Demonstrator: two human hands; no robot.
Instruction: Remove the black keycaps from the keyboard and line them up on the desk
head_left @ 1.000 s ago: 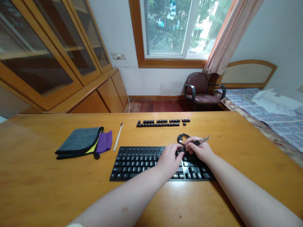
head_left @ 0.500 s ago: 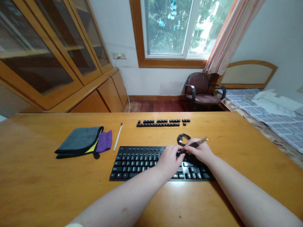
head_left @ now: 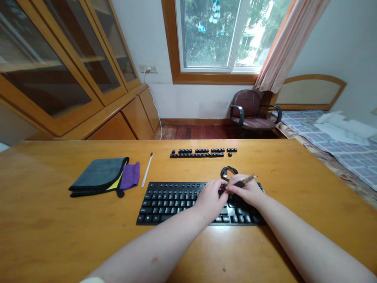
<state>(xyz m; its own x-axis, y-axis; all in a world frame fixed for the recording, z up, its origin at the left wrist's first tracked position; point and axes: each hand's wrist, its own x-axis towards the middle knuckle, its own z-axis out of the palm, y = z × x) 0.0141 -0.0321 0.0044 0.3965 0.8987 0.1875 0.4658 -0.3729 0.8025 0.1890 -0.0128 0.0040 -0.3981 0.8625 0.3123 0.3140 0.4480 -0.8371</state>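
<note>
A black keyboard [head_left: 167,204] lies flat on the wooden desk, its top row of keycaps partly gone. In my right hand [head_left: 246,190], closed over the keyboard's right part, is a slim tool [head_left: 247,180] with a dark grip and a thin metal end pointing up to the right. The tool's lower end is hidden at my fingertips. My left hand [head_left: 210,200] rests on the keyboard beside it, fingers curled and pinched close to the right fingertips. Something dark shows between the left thumb and finger, too small to name.
Loose black keycaps [head_left: 196,155] stand in two rows behind the keyboard. A coiled USB cable [head_left: 225,173] lies near my right hand. To the left are a white toothbrush [head_left: 147,171], a purple cloth [head_left: 130,176] and a folded grey cloth [head_left: 98,173].
My right hand has shifted slightly left and down, and the tool has tipped a little lower with it. My left hand stays nearly in place.
</note>
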